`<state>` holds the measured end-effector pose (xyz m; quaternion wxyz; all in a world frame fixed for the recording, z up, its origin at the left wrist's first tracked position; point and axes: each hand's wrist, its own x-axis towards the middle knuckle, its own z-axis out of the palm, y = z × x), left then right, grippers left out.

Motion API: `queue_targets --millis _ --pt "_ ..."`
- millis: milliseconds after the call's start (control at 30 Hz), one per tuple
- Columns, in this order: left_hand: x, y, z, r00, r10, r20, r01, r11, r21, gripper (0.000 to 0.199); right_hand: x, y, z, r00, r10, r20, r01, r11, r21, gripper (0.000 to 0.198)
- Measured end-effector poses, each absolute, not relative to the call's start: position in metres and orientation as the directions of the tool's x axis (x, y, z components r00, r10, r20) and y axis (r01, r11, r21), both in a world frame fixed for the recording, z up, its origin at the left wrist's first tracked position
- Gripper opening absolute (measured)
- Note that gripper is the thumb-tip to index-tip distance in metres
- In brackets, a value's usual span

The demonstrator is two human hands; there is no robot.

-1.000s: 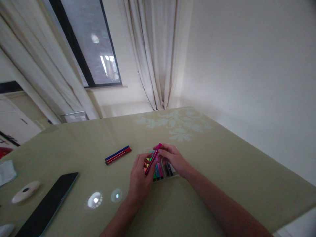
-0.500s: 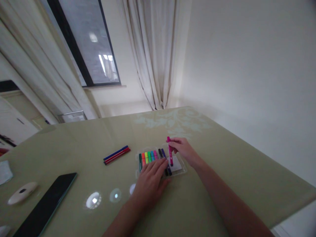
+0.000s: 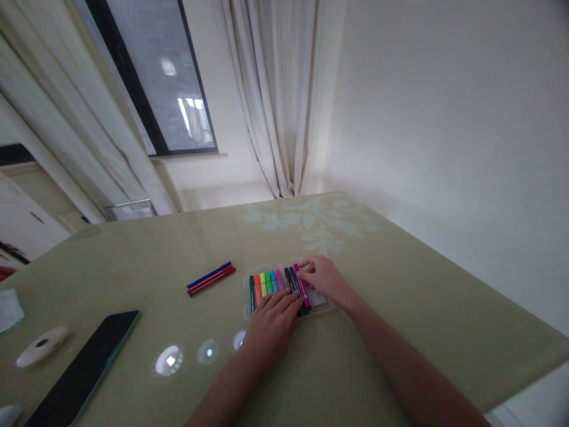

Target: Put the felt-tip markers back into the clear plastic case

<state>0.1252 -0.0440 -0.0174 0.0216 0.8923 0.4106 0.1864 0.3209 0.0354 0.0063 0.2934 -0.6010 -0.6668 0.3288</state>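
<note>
A magenta felt-tip pen (image 3: 304,292) lies slanted in a clear plastic case (image 3: 329,306), beside two dark pens (image 3: 290,277). The thumb and fingertips of my right hand (image 3: 325,279) are closed on its upper part. My left hand (image 3: 273,323) rests flat, fingers stretched out, across the lower ends of the pens and the case's near edge. Left of the dark pens, a row of several bright felt-tip pens (image 3: 267,281) fills the other half of the case. Their lower ends are partly hidden under my left hand.
Blue and red pens (image 3: 211,279) lie together left of the case. A black tablet-like slab (image 3: 84,367) and a pale oval object (image 3: 43,347) are on the table's (image 3: 364,367) left side. A white wall (image 3: 453,148) runs along the right edge.
My right hand has brought the magenta pen down and slightly left, from held upright above the case to lying beside the dark pens. My left hand stays nearly in place.
</note>
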Motion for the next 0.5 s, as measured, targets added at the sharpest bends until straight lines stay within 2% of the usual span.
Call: queue_targets --millis 167,300,433,500 --pt "0.1259 -0.0442 -0.0197 0.597 0.743 0.302 0.722 -0.662 0.200 0.043 0.3196 0.0321 0.0118 -0.119 0.992 0.032 0.707 0.107 -0.699 0.008" --pt "0.1263 -0.0459 -0.0199 0.616 0.724 0.310 0.726 -0.674 0.132 0.052 0.3195 0.0316 0.0142 -0.122 0.989 0.084 0.731 0.147 -0.667 0.003" --pt "0.1252 -0.0476 -0.0197 0.635 0.714 0.295 0.731 -0.679 0.068 0.055 0.3239 0.0326 0.0134 -0.178 0.984 -0.012 0.650 0.108 -0.752 0.002" --pt "0.1245 -0.0480 -0.0191 0.633 0.717 0.291 0.737 -0.674 0.059 0.057 0.3266 0.0330 0.0124 -0.215 0.975 -0.051 0.612 0.094 -0.785 0.009"
